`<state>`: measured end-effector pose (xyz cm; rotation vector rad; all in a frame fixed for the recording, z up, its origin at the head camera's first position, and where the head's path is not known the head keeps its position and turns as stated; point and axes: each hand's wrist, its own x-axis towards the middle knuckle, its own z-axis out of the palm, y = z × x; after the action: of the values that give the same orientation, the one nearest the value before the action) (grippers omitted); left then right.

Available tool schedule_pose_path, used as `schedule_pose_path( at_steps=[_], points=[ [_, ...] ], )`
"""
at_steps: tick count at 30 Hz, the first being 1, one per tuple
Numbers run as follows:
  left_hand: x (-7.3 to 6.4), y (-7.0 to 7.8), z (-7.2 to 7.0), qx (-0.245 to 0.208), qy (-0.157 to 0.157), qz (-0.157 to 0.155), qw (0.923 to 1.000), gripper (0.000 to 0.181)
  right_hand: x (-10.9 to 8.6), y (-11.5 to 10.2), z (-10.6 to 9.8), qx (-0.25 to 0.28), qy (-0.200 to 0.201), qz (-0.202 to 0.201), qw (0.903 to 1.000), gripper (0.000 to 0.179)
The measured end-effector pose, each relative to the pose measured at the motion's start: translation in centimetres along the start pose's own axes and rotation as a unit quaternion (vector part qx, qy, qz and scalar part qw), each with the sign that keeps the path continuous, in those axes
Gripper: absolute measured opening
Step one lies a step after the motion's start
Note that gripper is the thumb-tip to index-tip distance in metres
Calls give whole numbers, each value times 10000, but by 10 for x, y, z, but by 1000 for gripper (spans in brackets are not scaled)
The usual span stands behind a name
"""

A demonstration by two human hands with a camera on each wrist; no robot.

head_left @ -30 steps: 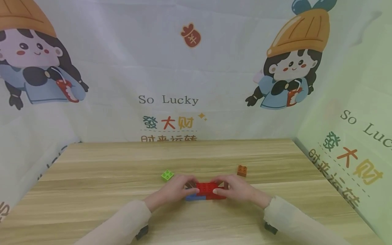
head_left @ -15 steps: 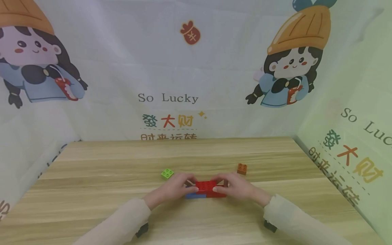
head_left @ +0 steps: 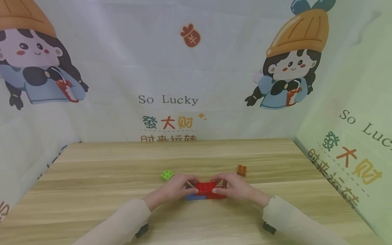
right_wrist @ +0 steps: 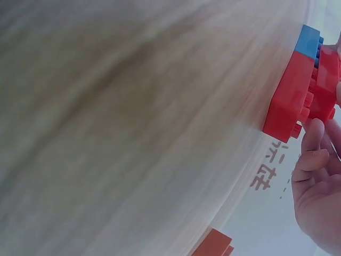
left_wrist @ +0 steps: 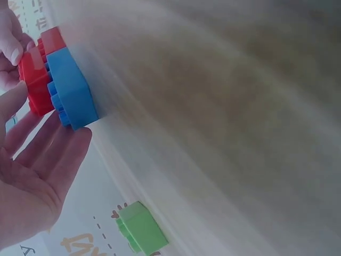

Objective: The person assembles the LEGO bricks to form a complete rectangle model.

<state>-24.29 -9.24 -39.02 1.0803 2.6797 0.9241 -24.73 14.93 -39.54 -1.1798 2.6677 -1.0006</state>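
Brick in red, pinched at either end by left grip and right grip, sits between them over a blue brick and a second red brick, with a lime-green brick on the bench beyond the left.

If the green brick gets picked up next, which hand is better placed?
Probably the left hand: the green brick lies close to it, while the right hand is beyond the upper red brick, nearer the orange brick. Both hands grip that red brick.
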Motion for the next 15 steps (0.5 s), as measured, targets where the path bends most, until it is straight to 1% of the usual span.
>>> schedule_pose_path(
  at_steps=[2, 8, 15],
  points=[
    [1, 0, -1, 10, -6, 52, 10000, 24, 0, 0, 0, 34, -3, -7, 10000, 32],
    [4, -1, -3, -58, -52, -82, 9999, 25, 2, 0, -1, -17, -4, -56, 10000, 31],
    [7, -1, -3, -138, -108, -70, 9998, 24, 2, 1, -3, -84, -178, 30, 9998, 30]
  ],
)
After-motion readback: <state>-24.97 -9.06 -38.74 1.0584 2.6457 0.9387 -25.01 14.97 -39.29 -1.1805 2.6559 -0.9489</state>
